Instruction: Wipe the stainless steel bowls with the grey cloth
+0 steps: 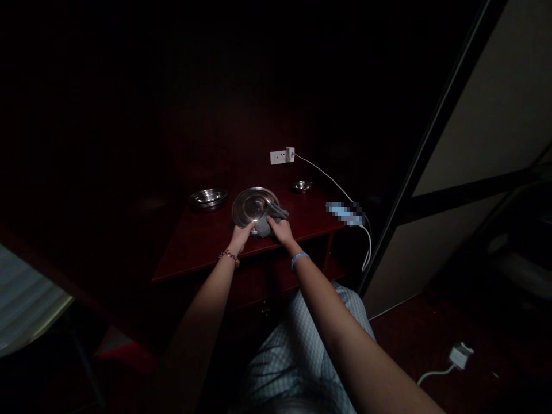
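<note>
Steel bowl, upright on edge: left hand gripping rim at 7 o'clock; right hand closed on grey cloth against it at 4 o'clock.

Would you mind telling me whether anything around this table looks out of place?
A white plug adapter lies on the floor at lower right, apart from the table, and a white cable droops over the table's right end, hanging loose in a loop.

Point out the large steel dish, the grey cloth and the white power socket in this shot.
large steel dish (249, 206), head view, on its inner hollow
grey cloth (278, 212), head view, on its upper fold
white power socket (278, 157), head view, on its faceplate
</note>
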The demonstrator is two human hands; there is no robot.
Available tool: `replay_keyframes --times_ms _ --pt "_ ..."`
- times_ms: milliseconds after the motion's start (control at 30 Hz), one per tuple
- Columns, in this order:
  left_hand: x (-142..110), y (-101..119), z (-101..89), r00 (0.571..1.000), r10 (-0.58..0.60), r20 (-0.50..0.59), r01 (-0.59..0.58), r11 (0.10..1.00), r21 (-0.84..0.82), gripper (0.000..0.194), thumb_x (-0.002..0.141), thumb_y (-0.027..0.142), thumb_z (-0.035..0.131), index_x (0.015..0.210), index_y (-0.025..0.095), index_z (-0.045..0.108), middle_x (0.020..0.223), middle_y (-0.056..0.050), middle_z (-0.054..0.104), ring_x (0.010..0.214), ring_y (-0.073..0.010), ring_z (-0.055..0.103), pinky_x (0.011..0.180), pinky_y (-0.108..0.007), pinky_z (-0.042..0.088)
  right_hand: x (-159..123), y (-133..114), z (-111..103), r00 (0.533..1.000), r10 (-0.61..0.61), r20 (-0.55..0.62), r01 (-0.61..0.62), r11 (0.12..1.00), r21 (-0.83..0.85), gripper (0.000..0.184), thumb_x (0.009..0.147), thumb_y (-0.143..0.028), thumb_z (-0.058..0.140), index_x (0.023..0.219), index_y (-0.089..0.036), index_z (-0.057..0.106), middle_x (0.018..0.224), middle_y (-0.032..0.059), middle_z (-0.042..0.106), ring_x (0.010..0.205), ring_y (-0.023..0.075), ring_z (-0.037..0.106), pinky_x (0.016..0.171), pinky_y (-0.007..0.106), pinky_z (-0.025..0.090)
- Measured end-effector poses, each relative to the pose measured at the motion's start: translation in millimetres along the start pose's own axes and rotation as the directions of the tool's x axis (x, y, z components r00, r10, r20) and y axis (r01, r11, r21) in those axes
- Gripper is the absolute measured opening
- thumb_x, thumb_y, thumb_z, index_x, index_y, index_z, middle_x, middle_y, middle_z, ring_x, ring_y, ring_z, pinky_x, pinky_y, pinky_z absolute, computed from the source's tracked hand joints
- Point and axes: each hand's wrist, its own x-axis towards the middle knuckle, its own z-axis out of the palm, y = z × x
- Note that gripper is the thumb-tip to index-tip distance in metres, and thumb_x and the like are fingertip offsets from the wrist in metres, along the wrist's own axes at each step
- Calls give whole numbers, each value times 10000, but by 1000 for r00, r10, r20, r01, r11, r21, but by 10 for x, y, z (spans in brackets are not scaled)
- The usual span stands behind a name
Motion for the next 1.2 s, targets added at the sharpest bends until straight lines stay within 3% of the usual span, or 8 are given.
replay_keyframes --times_ms 300,600,1200 --pt "25 -37 -14 1000 -4 -13 4 1000 22 280 636 155 706 913 131 668 1009 -85 714 1029 -201 633 958 -357 449 11 -3 -1 1000 -5 5 5 1000 -7 326 829 -424 548 861 -140 706 950 91 729 927 215 673 837 260 488" --pt "45 -53 -10 1000 7 -15 -7 1000 10 318 626 160 712 939 130 661 1003 -80 715 1030 -201 632 968 -360 441 3 18 0 1000 4 8 -4 1000 -12 357 819 -453 537 800 -139 706 854 80 733 868 219 675 785 261 491" --pt "5 6 5 1000 7 10 -7 1000 16 339 662 172 704 994 122 662 1089 -99 698 1091 -208 609 985 -352 429 24 45 51 1000 -6 8 4 987 162 446 852 -495 456 846 -114 687 878 87 723 872 214 665 802 277 497"
